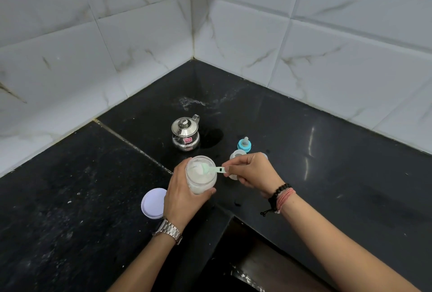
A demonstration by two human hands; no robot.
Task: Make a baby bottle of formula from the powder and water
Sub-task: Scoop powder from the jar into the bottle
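On the black counter (327, 175), the left hand (181, 194) is wrapped around the open powder jar (201, 178), while the right hand (252, 172) pinches the green scoop (211, 169), bowl inside the jar mouth. The bottle (235, 158) stands just behind the right hand, so it looks like a short carry rightward.

The small polished steel pot with a knobbed lid and a side handle (185, 134) carries the only markings in view. A pink and red square sticker (187, 140) sits on its rounded belly, facing the camera, but its print is too small and blurred to read. Just below it, near the base, a narrow dark label (188, 149) shows some pale characters that cannot be made out either. Nothing else bears legible text, numbers or signs.
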